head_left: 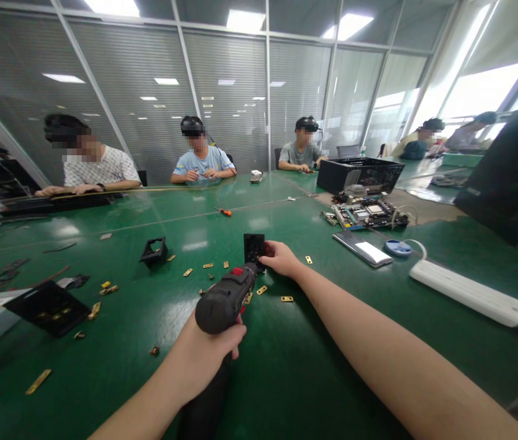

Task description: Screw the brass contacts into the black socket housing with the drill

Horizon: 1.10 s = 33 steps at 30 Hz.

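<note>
My left hand (213, 348) is wrapped round the grip of a dark cordless drill (226, 296) with red details. The drill points away from me, its front end close to a small black plastic panel (253, 244). With closed fingers, my right hand (280, 258) holds that panel upright by its right edge. Where the drill's tip meets the panel is partly hidden behind the drill body. Around both hands lie several flat brass strips with holes, among them one brass strip (287, 299) below the panel.
A black square frame (153, 252) and a larger black panel (51, 307) lie to the left. An orange screwdriver (225, 212) lies ahead. To the right are a phone (362, 249), a white power strip (467, 293), a circuit board (369, 212) and a black case (360, 174). Several people sit opposite.
</note>
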{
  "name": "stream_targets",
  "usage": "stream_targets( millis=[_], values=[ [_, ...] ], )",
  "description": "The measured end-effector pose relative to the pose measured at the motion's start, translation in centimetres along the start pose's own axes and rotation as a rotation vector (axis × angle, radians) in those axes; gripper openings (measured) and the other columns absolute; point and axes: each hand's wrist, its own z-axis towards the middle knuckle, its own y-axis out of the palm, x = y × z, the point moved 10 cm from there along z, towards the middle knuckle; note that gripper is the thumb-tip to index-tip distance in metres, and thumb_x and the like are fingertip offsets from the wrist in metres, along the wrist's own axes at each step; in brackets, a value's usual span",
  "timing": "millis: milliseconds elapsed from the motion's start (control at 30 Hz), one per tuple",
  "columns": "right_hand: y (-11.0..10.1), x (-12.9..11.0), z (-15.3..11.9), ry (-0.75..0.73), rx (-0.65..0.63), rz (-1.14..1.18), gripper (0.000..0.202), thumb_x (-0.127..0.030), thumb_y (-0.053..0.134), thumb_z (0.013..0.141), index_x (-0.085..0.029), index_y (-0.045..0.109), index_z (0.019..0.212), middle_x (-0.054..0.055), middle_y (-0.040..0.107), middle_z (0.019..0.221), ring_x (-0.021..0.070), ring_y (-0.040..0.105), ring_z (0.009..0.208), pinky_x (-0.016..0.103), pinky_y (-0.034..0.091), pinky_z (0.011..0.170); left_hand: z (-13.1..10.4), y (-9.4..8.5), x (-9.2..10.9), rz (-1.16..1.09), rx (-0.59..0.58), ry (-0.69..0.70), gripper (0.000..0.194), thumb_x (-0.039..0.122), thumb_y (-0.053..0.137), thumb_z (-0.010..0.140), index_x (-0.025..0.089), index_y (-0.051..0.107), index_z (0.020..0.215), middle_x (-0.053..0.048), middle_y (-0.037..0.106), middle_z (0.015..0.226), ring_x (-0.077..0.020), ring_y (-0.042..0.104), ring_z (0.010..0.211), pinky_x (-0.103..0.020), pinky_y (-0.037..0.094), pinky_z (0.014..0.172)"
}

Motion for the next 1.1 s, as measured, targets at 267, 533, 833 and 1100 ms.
stream_targets(
  millis=[267,533,833,1100],
  values=[
    [0.0,0.1,-0.1,0.018,0.017,-0.03,0.033,-0.035,0.061,0.096,-0.016,0.06,0.122,0.009,0.062,0.122,0.0226,0.064,0.103,0.042,0.056,0.087,0.2,0.1,-0.8,0.006,-0.041,-0.021,0.009,0.029,0.062,0.076,0.021,0.063,0.075,0.002,0.062,0.054,-0.0214,0.061,0.059,-0.035,0.046,0.067],
    [0.0,0.1,0.1,0.005,0.0,-0.013,0.032,-0.034,0.061,0.096,-0.015,0.06,0.122,0.009,0.063,0.12,0.0219,0.065,0.102,0.042,0.057,0.087,0.1,0.1,-0.9,0.011,-0.065,-0.02,0.006,0.025,0.062,0.079,0.02,0.062,0.076,0.001,0.064,0.06,-0.0212,0.062,0.063,-0.037,0.046,0.071],
    [0.5,-0.5,-0.1,-0.023,-0.083,0.084,0.034,-0.033,0.062,0.096,-0.016,0.059,0.125,0.01,0.063,0.122,0.0221,0.065,0.103,0.043,0.057,0.087,0.0,0.1,-1.0,-0.008,-0.041,-0.016,0.005,0.024,0.063,0.077,0.02,0.062,0.077,0.003,0.062,0.057,-0.0198,0.06,0.058,-0.034,0.046,0.065],
    [0.5,-0.2,0.0,-0.013,-0.072,0.078,0.034,-0.033,0.062,0.096,-0.015,0.059,0.124,0.009,0.063,0.12,0.0217,0.065,0.102,0.043,0.057,0.087,0.1,0.3,-1.3,-0.011,-0.059,-0.028,0.004,0.023,0.062,0.079,0.02,0.062,0.081,0.003,0.064,0.063,-0.0193,0.061,0.059,-0.033,0.046,0.065]
  ],
)
